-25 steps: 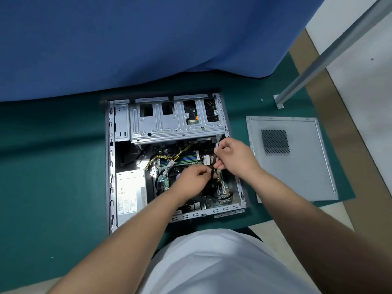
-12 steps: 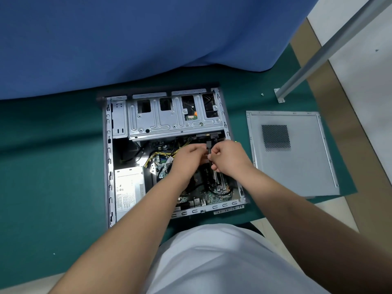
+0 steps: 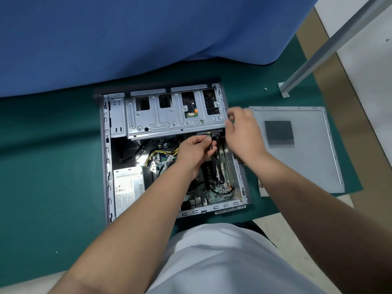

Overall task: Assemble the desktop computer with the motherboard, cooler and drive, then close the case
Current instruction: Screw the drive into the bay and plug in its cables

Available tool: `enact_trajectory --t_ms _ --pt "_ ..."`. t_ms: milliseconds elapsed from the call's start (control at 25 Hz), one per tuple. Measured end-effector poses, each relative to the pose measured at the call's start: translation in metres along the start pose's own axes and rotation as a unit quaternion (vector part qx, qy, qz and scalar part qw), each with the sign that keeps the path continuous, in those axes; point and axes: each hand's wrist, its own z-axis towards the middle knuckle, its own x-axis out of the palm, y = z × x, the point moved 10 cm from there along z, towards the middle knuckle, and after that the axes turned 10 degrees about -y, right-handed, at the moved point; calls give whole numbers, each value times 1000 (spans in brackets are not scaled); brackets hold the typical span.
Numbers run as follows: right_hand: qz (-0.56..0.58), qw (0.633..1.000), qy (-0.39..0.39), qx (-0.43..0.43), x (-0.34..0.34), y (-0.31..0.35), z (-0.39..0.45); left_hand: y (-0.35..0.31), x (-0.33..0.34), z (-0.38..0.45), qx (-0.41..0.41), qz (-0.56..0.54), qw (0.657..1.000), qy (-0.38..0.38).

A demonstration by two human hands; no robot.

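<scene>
While the open computer case (image 3: 106,158) lies flat on the green mat (image 3: 53,166), both hands work at its far right corner. Left hand (image 3: 194,152): fingers curled, pinching a black cable connector (image 3: 211,144) just below the edge of the metal drive cage (image 3: 169,122). Right hand (image 3: 244,134): raised at the case's right wall, blurred; fingers loosely spread, whether it holds anything cannot be told. Motherboard (image 3: 214,194) seated in the case floor, near right; yellow and black wires (image 3: 157,155) bunched at centre. Power supply (image 3: 128,187) in the near left corner. Side panel (image 3: 297,166) off, lying flat on the mat right of the case, vent grille up.
</scene>
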Motion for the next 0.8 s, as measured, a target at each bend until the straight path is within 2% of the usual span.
enact_trajectory --t_ms 160,240,440,800 --pt "102 984 85 121 46 -15 26 3 3 4 16 -5 1000 -16" --pt "101 980 81 149 57 -21 27 3 4 6 30 -1 999 -28" --pt "29 993 27 114 57 -22 30 4 3 11 63 15 997 -40" --pt "24 994 11 103 58 -24 31 6 -4 15 120 82 986 -84"
